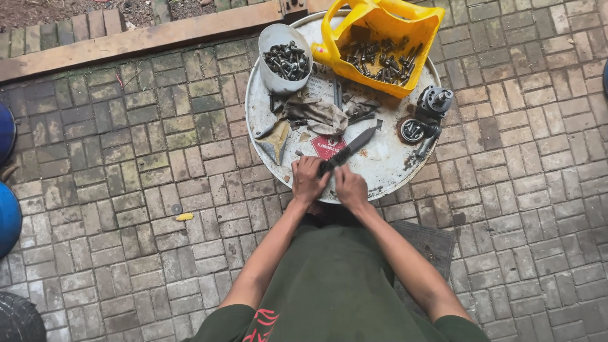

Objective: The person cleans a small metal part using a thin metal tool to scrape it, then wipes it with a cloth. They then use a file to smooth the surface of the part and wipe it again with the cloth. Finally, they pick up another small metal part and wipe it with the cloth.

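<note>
Held tight with both hands: left hand [308,179] and right hand [350,187], side by side, fingers curled shut on the near end of a long dark tool [352,147]. Kept at the near edge of the round metal table [380,166]. Pointed up and away to the right with its far end, low over the table top.

Looked like a step of working on the tool itself, with the grip already made. Could not tell more than that. For a next move, probably called for a firm hold and a slow, steady push or twist, away from the things close by.

Stuck flat on the table, just past the left hand and partly under the tool: a red diamond-shaped label [327,147]. Stood at the far edge: a yellow jug [423,25], cut open, with dark bolts [380,60] inside. Stood left of it: a pale round cup [286,60], also full of bolts. Lay between cup and hands: a dirty crumpled rag [316,114].
</note>
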